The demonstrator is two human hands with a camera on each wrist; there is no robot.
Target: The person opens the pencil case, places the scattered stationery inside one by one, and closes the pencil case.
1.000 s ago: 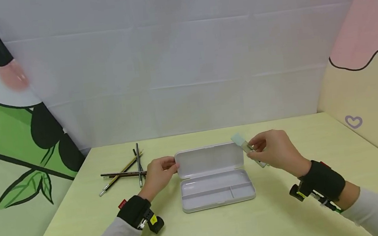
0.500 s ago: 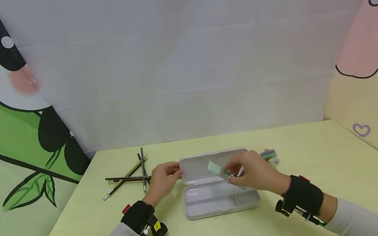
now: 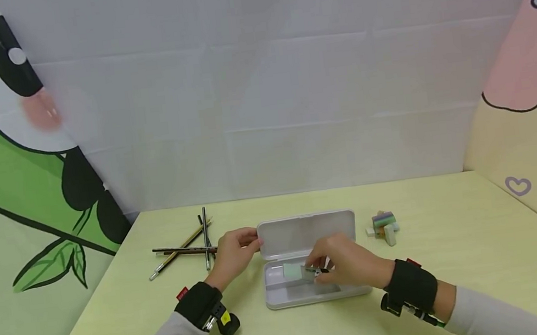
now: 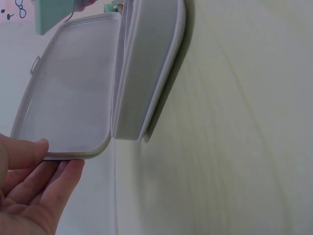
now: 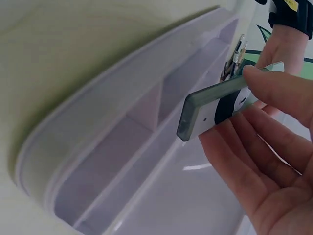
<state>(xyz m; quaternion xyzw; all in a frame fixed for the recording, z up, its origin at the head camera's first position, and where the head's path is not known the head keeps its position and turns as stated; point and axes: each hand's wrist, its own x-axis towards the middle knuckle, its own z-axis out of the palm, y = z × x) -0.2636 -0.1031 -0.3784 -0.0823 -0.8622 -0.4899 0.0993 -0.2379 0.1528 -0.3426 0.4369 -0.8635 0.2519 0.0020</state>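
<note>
A white pencil case lies open mid-table, its lid [image 3: 306, 232] upright behind the divided tray [image 3: 347, 290]. My left hand [image 3: 249, 240] pinches the lid's left edge; in the left wrist view its fingers [image 4: 34, 171] hold the lid [image 4: 73, 93] beside the tray [image 4: 146, 63]. My right hand [image 3: 317, 269] pinches a flat pale-green piece [image 3: 292, 270] low over the tray's left part. In the right wrist view the green piece [image 5: 215, 110] sits between thumb and fingers above the tray's compartments [image 5: 122, 147]. Whether it touches the tray I cannot tell.
Several pencils [image 3: 188, 246] lie crossed left of the case, just beyond my left hand. A small cluster of erasers [image 3: 383, 226] sits to the right of the lid. The yellow-green table [image 3: 457, 256] is walled by a white backdrop and cartoon panels at both sides.
My right hand has carried the green piece from the lid's right end leftward and down to just over the tray. The erasers have come into sight. The left hand stays on the lid.
</note>
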